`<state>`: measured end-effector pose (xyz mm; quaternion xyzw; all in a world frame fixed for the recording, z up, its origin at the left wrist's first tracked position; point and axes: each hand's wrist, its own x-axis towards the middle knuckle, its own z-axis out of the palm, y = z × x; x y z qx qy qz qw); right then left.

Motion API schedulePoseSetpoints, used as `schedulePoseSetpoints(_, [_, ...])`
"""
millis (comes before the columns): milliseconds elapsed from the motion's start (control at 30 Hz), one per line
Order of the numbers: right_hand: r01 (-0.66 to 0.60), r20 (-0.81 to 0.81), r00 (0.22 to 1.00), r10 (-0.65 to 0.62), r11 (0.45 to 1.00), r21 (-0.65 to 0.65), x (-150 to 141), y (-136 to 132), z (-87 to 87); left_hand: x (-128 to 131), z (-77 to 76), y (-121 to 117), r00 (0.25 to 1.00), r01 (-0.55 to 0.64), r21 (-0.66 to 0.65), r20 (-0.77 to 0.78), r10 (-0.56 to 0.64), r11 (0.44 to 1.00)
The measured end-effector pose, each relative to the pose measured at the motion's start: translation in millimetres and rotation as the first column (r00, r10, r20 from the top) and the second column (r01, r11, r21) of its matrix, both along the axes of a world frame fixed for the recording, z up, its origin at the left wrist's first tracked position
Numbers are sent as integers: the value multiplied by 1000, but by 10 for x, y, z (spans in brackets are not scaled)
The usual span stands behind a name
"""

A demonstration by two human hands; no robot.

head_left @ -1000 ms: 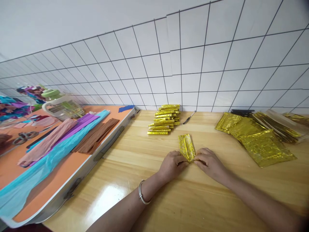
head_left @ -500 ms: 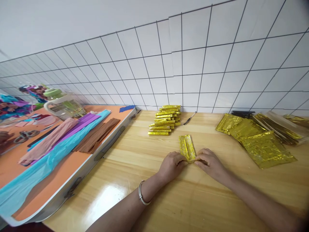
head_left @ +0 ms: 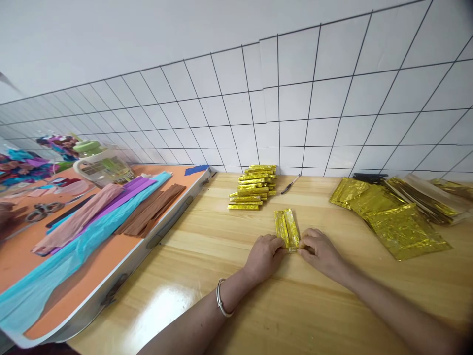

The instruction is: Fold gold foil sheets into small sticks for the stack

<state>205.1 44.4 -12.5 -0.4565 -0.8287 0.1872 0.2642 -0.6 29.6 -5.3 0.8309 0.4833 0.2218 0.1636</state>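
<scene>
A gold foil wrapper (head_left: 287, 228), creased lengthwise, lies on the wooden table between my hands. My left hand (head_left: 264, 256) pinches its near left corner, and a silver bangle circles that wrist. At the near right corner, my right hand (head_left: 320, 251) grips the same wrapper between thumb and fingers. The near edge looks slightly folded up between the fingertips. Behind it stands a pile of narrow folded gold foil strips (head_left: 254, 187). Flat gold foil sheets (head_left: 406, 229) lie fanned out to the right of my right hand.
A pen (head_left: 290, 185) rests near the tiled wall. At left, an orange-topped board (head_left: 88, 281) with a raised white edge carries blue, purple, pink and brown crepe strips, scissors (head_left: 44, 211) and a green-lidded bottle (head_left: 88, 147). Black clips (head_left: 369, 177) sit behind the foil sheets.
The camera view has tilted slightly, so the scene sits a little lower. Both hands keep their pinch on the wrapper's near edge, and its near end appears slightly more folded.
</scene>
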Motion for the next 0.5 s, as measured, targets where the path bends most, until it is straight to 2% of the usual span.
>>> schedulePoseSetpoints(167, [16, -12, 1000, -16, 999, -29, -3, -1, 10, 23, 2, 0, 999, -41, -10, -2, 41, 999])
schedulePoseSetpoints(300, [4, -43, 999, -6, 999, -53, -3, -26, 49, 23, 17, 21, 1000, -25, -23, -10, 24, 999])
schedulePoseSetpoints(500, [32, -31, 999, -32, 999, -4, -10, -47, 51, 18, 23, 56, 999, -15, -12, -33, 15, 1000])
